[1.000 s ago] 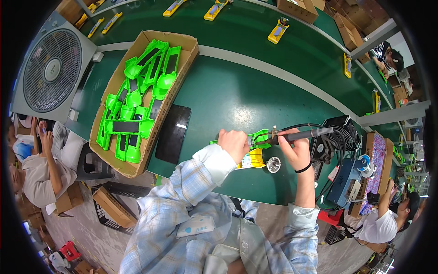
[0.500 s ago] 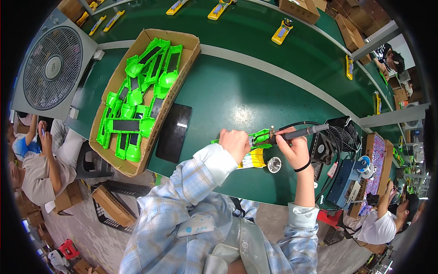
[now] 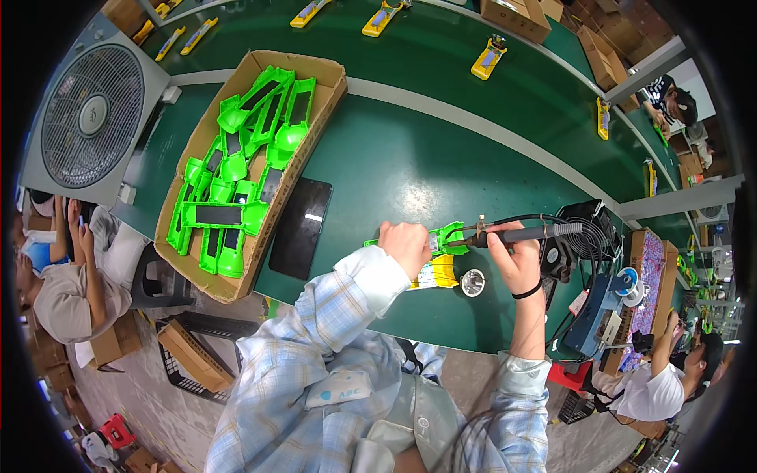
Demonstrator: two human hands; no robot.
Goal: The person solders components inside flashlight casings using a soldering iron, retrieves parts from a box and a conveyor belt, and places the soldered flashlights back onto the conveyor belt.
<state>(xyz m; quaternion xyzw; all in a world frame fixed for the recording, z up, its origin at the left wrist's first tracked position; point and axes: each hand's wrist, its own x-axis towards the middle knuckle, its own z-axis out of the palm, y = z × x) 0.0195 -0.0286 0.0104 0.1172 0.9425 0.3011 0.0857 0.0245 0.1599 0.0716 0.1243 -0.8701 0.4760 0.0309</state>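
My left hand is closed over the left part of a green plastic housing lying on the green bench. Its fingertips hide what exactly they grip there. In my right hand is a soldering iron with a dark grip and a black cable. The iron lies nearly level, its tip pointing left over the housing; I cannot tell whether it touches. Just below the housing sits a yellow lamp body, with a round silver reflector at its right end.
A cardboard box of green housings stands left, beside a black phone. A fan is far left. Right are coiled cable, a blue soldering station and a solder spool. Yellow lamp bodies lie along the far belt. Other people sit nearby.
My right hand and the soldering iron have shifted slightly right, and the iron is now more level. My left hand stays on the housing. The yellow lamp bodies on the belt have slid slightly right.
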